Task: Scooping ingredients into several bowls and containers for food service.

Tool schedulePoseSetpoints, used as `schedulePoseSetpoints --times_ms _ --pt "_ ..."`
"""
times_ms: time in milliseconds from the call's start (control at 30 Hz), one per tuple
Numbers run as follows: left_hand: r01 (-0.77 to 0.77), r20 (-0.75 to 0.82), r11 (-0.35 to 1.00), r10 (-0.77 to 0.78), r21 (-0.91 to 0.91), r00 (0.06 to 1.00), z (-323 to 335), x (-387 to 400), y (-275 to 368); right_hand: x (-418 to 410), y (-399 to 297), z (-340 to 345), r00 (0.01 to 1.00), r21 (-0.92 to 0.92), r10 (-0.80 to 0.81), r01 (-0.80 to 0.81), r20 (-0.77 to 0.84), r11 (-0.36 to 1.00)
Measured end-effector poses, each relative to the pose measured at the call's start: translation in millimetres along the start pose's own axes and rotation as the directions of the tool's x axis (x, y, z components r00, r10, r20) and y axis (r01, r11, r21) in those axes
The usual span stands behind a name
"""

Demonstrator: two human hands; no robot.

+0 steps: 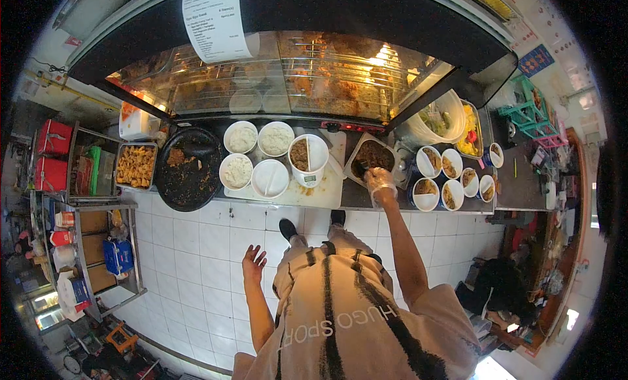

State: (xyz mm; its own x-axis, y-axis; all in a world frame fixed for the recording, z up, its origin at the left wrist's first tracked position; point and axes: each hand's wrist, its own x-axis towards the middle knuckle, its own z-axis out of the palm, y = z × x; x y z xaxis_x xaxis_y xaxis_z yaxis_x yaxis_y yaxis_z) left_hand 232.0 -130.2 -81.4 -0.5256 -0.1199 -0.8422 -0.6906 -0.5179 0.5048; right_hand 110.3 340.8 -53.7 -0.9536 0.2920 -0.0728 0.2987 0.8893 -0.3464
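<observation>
My right hand (pixel 381 183), in a clear plastic glove, reaches into a square metal pan of dark minced meat (pixel 378 156); its fingers are down at the meat's edge, and a dark utensil may be in them. Bare and empty, my left hand (pixel 254 262) hangs over the floor with fingers apart. A divided white bowl (pixel 319 154), one side filled with brown minced meat (pixel 299 155), stands on a digital kitchen scale (pixel 309 179). Left of it are bowls of white rice (pixel 277 138) and a white bowl with a divider (pixel 270 178), on a white cutting board (pixel 319 196).
Several part-filled bowls (pixel 452 194) stand right of the pan, near a clear plastic tub (pixel 444 120). A large black pan (pixel 189 183) and a tray of fried pieces (pixel 136 166) are at left. Behind the counter is a lit glass display case (pixel 289 75) with a printed paper (pixel 216 26).
</observation>
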Motion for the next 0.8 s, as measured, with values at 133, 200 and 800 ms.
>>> schedulePoseSetpoints --times_ms 133,200,800 --pt "-0.014 -0.008 1.000 0.014 -0.018 1.000 7 -5 -3 0 25 26 0.991 0.763 0.098 -0.131 0.089 0.633" --pt "-0.017 0.023 1.000 0.018 -0.024 1.000 9 -6 -4 -1 39 29 1.000 0.648 -0.007 0.006 -0.001 0.762" --pt "-0.013 0.037 1.000 0.012 0.008 0.999 11 0 -3 -1 3 -15 0.992 0.172 0.123 -0.122 0.004 0.978"
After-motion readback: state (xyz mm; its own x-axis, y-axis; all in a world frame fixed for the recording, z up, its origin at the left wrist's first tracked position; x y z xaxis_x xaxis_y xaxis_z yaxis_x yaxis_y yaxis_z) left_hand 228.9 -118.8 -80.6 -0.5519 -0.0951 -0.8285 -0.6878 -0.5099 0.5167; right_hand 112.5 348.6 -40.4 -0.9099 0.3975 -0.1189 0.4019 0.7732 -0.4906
